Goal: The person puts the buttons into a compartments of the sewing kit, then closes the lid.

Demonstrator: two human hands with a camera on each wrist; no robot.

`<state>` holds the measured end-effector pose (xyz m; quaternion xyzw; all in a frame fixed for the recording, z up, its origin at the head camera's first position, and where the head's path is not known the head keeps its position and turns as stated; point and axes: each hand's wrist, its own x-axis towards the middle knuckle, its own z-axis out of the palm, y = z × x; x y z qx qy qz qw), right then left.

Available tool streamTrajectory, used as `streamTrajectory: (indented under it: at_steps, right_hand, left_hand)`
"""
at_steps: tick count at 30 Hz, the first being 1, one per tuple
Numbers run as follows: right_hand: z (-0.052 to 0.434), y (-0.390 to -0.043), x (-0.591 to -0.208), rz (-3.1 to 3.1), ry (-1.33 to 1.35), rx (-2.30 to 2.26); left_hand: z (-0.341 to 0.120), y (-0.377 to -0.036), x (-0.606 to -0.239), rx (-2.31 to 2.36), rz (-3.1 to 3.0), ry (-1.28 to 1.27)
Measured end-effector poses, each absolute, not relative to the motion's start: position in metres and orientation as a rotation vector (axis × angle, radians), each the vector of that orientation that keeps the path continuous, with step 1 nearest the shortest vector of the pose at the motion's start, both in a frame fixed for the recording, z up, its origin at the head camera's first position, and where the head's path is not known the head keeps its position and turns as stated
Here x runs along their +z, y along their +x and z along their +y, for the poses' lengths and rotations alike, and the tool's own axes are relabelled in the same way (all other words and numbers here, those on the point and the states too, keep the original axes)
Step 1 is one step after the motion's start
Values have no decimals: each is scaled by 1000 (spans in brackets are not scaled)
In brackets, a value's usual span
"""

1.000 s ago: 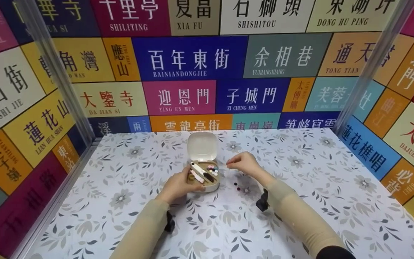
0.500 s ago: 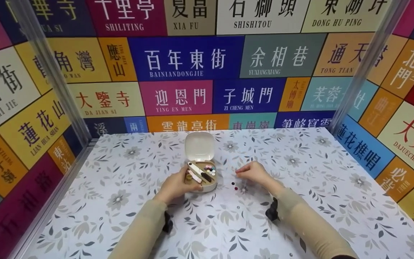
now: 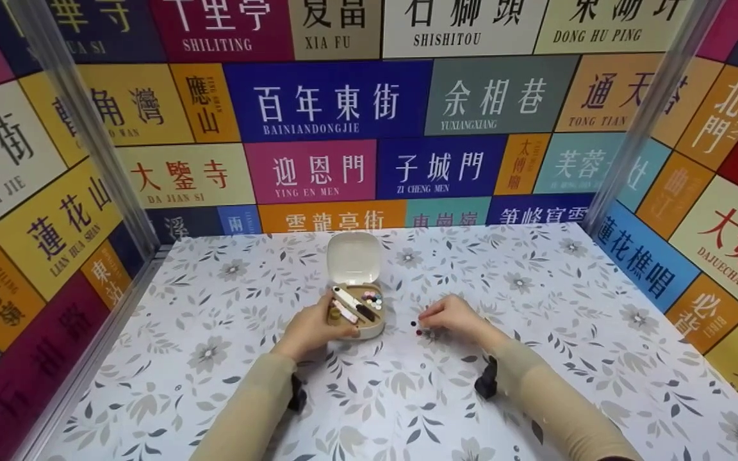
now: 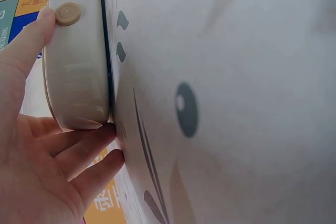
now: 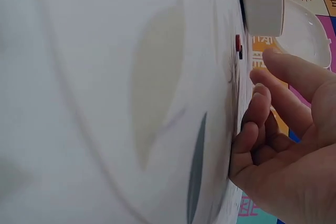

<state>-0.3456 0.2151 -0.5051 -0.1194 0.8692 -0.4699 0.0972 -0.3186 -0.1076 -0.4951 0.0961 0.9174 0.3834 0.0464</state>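
Observation:
My left hand (image 3: 308, 333) grips the near left side of a cream sewing-kit box (image 3: 372, 330), thumb along its front and fingers behind. The lid (image 3: 354, 259) stands raised at the back. In the left wrist view the thumb lies by the round tan button clasp (image 4: 68, 13). My right hand (image 3: 455, 320) is low over the table right of the box, fingers loosely bent. Its fingertips are close to a small black disc (image 3: 413, 324) and a dark red disc (image 3: 419, 333) on the cloth. The right wrist view shows a gap between thumb and index finger, nothing held.
Inside the box lie a white tool (image 3: 346, 297), a black-ended tool (image 3: 365, 312) and several small coloured round pieces (image 3: 372, 299). A white cloth (image 3: 228, 397) with grey flowers and leaves covers the table. Coloured sign panels (image 3: 330, 102) wall in the back and sides.
My right hand has moved away from the box's right edge, then down toward the two small discs. The left hand keeps its grip on the box; the head view has shifted slightly.

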Motion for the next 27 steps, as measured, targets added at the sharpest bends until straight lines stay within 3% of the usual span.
streamTrajectory:
  at_steps: [27]
  right_hand:
    - [212,-340,-508,2541,-443,-1334]
  left_hand:
    - [-106,-318,-492,1185,2771,261]
